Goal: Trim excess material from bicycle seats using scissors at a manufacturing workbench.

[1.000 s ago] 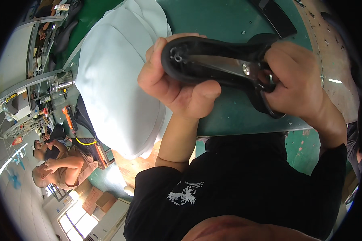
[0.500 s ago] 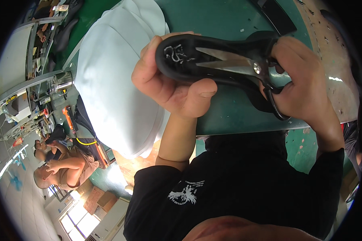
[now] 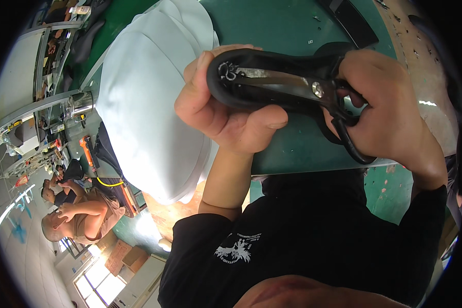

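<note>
My left hand (image 3: pixel 236 120) is closed around the rounded end of a black shoe-like piece (image 3: pixel 285 95), its thumb along the near side and its fingers under and behind the end. Pale scribble-like marks or threads show on the dark inside of that end. Lying along the piece are the metal blades of black-handled scissors (image 3: pixel 317 90), tips toward the rounded end and nearly together. My right hand (image 3: pixel 382 105) grips the scissor handles, fingers through the loops. The far end of the black piece is partly hidden behind that hand.
A stack of large white sheets (image 3: pixel 149 102) lies left of my hands on the green table (image 3: pixel 277 23). A black flat object (image 3: pixel 354 23) rests at the back right. Scraps dot the brown surface (image 3: pixel 426 66) on the right. Other people (image 3: pixel 87 215) sit at the far left.
The scissor blades, spread apart before, have come nearly together. Both hands, with the black piece and the scissors, have shifted slightly right and down.
</note>
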`<state>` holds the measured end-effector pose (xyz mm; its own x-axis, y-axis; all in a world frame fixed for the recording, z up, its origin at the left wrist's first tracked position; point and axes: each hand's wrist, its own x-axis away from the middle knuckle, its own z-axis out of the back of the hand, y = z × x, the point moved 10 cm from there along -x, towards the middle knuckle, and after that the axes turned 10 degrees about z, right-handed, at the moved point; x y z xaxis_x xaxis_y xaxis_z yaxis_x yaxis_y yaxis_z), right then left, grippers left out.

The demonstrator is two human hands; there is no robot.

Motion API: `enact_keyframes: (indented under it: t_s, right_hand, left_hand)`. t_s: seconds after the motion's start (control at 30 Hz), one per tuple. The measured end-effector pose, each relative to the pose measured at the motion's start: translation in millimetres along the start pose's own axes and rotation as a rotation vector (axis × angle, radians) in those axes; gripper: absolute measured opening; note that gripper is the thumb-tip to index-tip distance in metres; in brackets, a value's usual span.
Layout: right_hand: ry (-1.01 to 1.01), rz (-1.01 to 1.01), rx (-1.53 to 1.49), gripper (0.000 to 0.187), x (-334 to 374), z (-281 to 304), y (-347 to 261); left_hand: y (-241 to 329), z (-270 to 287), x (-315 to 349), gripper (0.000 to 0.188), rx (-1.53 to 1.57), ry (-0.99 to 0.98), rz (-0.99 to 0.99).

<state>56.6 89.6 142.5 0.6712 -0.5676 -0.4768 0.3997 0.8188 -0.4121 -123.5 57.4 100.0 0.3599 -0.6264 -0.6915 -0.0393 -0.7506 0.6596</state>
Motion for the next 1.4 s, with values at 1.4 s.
enact_keyframes:
  t_s: [1.4]
  right_hand:
    - [-0.062,-0.015,-0.084,0.028,6,2,-2]
  left_hand:
    - [10,-8,-6,0.097,-0.166,-0.19,-0.061]
